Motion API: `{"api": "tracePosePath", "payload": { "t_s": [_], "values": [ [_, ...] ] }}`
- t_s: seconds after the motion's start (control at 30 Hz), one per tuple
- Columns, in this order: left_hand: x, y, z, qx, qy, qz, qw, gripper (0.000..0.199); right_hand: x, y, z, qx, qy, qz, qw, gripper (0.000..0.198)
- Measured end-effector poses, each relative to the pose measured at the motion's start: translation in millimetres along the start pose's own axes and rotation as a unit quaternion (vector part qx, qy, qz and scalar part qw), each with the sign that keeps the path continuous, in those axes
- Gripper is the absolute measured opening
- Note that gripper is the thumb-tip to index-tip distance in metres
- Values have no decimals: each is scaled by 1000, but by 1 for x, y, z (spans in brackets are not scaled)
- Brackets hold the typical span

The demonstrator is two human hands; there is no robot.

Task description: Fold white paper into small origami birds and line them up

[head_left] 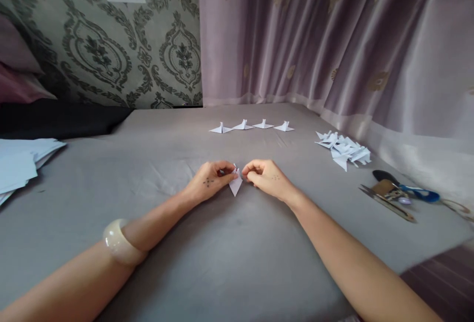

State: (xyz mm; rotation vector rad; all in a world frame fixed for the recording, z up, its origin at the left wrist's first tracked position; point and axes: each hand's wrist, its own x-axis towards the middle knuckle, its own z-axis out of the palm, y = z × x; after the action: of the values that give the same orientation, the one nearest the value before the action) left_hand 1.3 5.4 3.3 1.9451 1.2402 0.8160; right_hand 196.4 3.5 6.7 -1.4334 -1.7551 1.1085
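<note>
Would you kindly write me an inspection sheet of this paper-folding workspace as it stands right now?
Surface: grey cloth-covered table, slightly creased near the hands.
Job's things: small white folded paper piece, pinched between both hands, its point towards the person.
Clutter: four folded paper figures in a row at the back; pile of folded paper pieces at right; scissors with blue handle and a ruler-like strip at right edge; stack of paper sheets at left.
Grippers: left hand and right hand, both gripping the piece; bangle on the left arm.
Cables: nothing seen.
Surroundings: mauve curtain; patterned wall.
</note>
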Motion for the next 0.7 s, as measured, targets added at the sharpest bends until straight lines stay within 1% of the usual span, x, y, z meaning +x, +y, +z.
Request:
{"api": "tracePosePath", "payload": {
  "t_s": [0.17, 0.33, 0.4, 0.47, 0.53, 0.7],
  "values": [
    [0, 0, 2, 2, 1, -20, 1000, 24, -3, -5, 3, -28, 7, -7, 1000, 21],
    [-1, 1, 4, 13, 11, -8, 1000, 23, -5, -10, 6, -28, 10, -5, 1000, 19],
    [-1, 3, 4, 19, 12, -1, 1000, 21, -4, -11, 7, -20, 11, 13, 1000, 23],
    [-1, 5, 3, 26, 10, 16, 999, 19, -2, -10, 10, -10, 16, 35, 999, 36],
    [-2, 7, 3, 38, 7, 41, 998, 19, 1, -7, 13, -2, 26, 47, 999, 43],
    [-3, 6, 3, 60, 9, 84, 995, 18, 6, -1, 17, -1, 38, 52, 998, 42]
  ]
}}
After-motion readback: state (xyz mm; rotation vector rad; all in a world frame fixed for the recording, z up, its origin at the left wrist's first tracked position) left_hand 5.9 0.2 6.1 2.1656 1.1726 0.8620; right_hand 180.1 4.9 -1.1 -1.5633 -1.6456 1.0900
